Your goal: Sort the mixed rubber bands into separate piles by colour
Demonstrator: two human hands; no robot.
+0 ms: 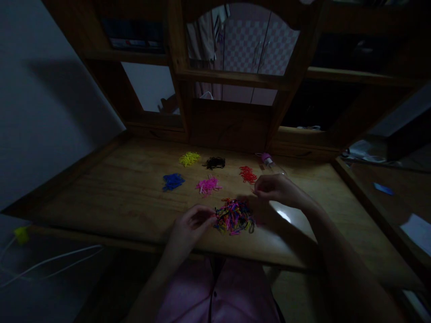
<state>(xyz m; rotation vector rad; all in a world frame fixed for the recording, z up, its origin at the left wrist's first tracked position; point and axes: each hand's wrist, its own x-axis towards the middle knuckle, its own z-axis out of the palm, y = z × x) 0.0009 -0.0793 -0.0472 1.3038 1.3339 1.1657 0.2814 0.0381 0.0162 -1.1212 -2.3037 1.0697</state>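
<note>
A heap of mixed-colour small thin loops [234, 217] lies near the desk's front edge; whether they are clips or bands I cannot tell. My left hand [193, 224] reaches its left side, thumb and forefinger pinched together, but what sits between them is too small to make out. My right hand [278, 190] hovers up and to the right of the heap, fingertips pinched on a thin red loop [252, 189]. Close beyond those fingertips is a red pile [248, 174]. Farther left lie a pink pile [208, 185], a black pile [214, 163], a yellow pile [189, 159] and a blue pile [173, 181].
A clear bottle with a pink cap [266, 158] lies behind my right hand. Wooden shelving [232, 123] with a mirror rises along the back of the desk [128, 193]. A wall stands at left; a lower surface with paper [417, 231] is at far right.
</note>
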